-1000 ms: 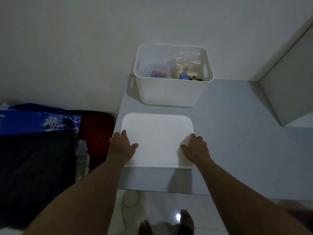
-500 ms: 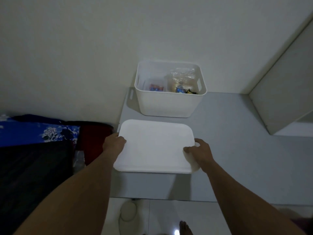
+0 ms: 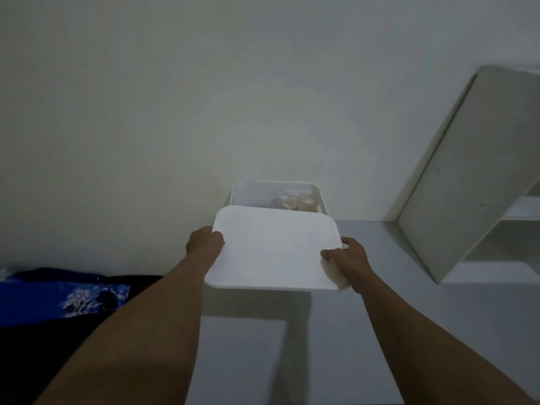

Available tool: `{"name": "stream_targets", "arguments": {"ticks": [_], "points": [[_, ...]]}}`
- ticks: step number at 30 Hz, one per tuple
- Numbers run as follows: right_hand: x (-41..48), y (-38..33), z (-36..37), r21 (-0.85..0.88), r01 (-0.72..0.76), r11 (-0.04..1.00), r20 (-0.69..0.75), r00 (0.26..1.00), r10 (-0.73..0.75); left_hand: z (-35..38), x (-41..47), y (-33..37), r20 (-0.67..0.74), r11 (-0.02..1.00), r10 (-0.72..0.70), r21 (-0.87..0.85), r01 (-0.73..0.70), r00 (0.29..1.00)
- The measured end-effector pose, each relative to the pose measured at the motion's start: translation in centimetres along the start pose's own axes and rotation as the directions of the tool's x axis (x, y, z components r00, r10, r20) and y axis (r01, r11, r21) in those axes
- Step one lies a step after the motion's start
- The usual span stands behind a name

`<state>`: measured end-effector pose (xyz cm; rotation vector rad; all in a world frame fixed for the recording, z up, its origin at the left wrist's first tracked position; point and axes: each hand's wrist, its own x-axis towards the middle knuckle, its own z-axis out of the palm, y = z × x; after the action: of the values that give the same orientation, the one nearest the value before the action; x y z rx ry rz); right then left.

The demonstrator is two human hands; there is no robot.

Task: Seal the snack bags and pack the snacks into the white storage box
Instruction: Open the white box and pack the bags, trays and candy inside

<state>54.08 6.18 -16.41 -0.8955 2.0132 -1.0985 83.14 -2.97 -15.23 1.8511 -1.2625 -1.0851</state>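
Observation:
A flat white lid [image 3: 274, 249] with rounded corners is held in the air over the near half of the white storage box [image 3: 242, 191]. My left hand [image 3: 204, 242] grips the lid's left edge and my right hand [image 3: 347, 254] grips its right edge, thumb on top. The box stands against the wall at the back of the grey table [image 3: 409, 331]. Behind the lid's far edge, clear snack bags [image 3: 295, 201] show inside the box. The box's front wall is hidden by the lid.
A white shelf unit [image 3: 467, 182] stands on the table at the right, its side panel leaning into view. Left of the table lies dark cloth with a blue flowered piece [image 3: 73, 293]. The lid's shadow falls on the table below it.
Both hands took the lid by its side edges, lifted it off the table and carried it forward over the box. The camera tilted up towards the wall.

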Motion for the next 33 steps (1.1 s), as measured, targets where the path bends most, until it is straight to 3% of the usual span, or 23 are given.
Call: {"name": "stream_targets", "arguments": {"ticks": [3, 13, 22, 24, 30, 33], "points": [[2.1, -1.9, -0.8, 0.009, 0.013, 1.0, -0.007, 1.0, -0.013, 0.8, 1.3, 2.1, -0.067, 0.998, -0.008, -0.058, 0.004, 0.998], [12.8, -4.7, 0.0, -0.108, 0.081, 0.991, 0.015, 0.997, -0.08, 5.9, 9.6, 7.1, -0.099, 0.994, -0.023, -0.112, 0.012, 0.995], [20.1, -3.6, 3.0, -0.159, 0.073, 0.985, 0.066, 0.996, -0.063, 9.5, 15.0, 7.2, -0.141, 0.999, -0.009, 0.048, 0.016, 0.99], [20.7, -3.3, 3.6, -0.148, 0.077, 0.986, 0.077, 0.995, -0.066, 9.8, 15.6, 7.0, -0.139, 0.999, -0.037, 0.02, 0.04, 0.99], [23.0, -2.9, 5.2, -0.163, 0.094, 0.982, 0.092, 0.993, -0.079, 9.7, 17.5, 5.6, -0.01, 0.996, 0.001, 0.09, 0.0, 1.0], [23.3, -2.8, 5.4, -0.22, 0.085, 0.972, 0.111, 0.992, -0.061, 10.4, 17.9, 5.2, -0.013, 0.984, 0.039, 0.173, -0.036, 0.999]]}}
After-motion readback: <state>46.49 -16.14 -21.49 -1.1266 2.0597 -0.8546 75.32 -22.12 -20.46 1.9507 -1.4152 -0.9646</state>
